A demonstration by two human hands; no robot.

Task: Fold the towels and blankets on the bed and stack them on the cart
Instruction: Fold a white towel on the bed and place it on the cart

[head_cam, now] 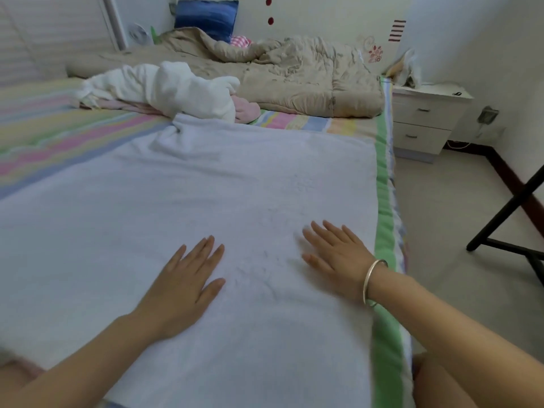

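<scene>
A large pale blue-white towel (229, 184) lies spread flat over the near part of the bed, its far left corner bunched up. My left hand (182, 287) rests flat on it with straight fingers. My right hand (335, 254), a silver bangle on its wrist, also lies flat on the towel near its right edge. Further back, a crumpled white towel (173, 86) sits on top of a pink cloth (245, 108). A beige quilt (294, 78) is heaped at the head of the bed.
The bed has a pastel striped sheet (53, 134) with a green border (384, 201) on the right. A blue pillow (206, 17) leans on the far wall. A white nightstand (426, 119) stands to the right. Black frame legs (506, 219) cross the tiled floor.
</scene>
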